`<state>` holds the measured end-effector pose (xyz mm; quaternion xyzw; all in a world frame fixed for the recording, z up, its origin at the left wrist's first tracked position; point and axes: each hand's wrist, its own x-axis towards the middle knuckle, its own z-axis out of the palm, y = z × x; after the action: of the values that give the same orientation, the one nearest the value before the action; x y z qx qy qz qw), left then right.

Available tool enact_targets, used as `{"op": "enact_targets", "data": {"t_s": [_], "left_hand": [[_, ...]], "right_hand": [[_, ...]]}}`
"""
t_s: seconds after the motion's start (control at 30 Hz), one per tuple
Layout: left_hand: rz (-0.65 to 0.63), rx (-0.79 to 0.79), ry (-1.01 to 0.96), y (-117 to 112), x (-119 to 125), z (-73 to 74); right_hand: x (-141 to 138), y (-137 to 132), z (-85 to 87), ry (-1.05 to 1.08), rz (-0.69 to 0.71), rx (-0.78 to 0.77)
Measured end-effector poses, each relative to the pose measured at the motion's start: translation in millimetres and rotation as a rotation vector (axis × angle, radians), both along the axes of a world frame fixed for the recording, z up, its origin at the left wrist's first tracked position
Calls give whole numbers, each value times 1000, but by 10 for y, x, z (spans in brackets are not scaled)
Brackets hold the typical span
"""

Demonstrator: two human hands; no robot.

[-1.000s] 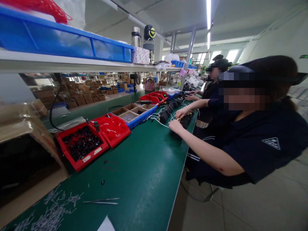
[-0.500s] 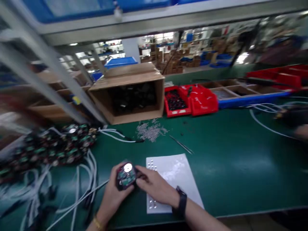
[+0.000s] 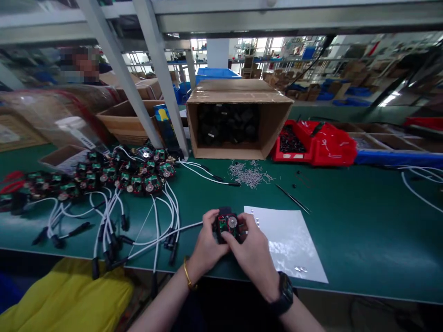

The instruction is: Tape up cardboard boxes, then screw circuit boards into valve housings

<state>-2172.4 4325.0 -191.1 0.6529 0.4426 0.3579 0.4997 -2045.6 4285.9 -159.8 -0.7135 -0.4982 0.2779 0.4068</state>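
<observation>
Between my two hands sits a small black housing with a green circuit board point(image 3: 226, 226), red wires and a round silver part on its face. My left hand point(image 3: 207, 242) is closed around its left side, where a white cable runs out. On the right side my right hand point(image 3: 252, 249) grips it, thumb lying over the front. A white sheet point(image 3: 294, 244) with small clear round pads lies beside my right hand. Tweezers point(image 3: 293, 198) rest on the green bench behind the sheet, and a heap of small screws or pins point(image 3: 249, 174) lies farther back.
Many similar cabled assemblies point(image 3: 114, 175) are piled at the left, white cables trailing forward. A cardboard box point(image 3: 238, 152) of black housings stands behind. Red bins point(image 3: 325, 152) and a divided tray point(image 3: 391, 157) stand at the back right. Metal shelf posts point(image 3: 161, 74) rise behind the pile.
My view has swung left. My right hand has come from the assembly's edge to grip its right side, thumb now over the front. My left hand still holds it.
</observation>
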Motion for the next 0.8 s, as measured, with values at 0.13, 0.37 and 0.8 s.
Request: {"op": "enact_targets", "data": {"t_s": [0.13,0.37,0.8], "left_hand": [[95,0,21,-12,-10,-45],[68,117,43,-21,30,-6],[-43,226,278,10,112,-26]], "right_hand": [[13,55,-37,54,47,21],[112,33,-148,-4,119,114],[453,33,-142,-148,266,144]]}}
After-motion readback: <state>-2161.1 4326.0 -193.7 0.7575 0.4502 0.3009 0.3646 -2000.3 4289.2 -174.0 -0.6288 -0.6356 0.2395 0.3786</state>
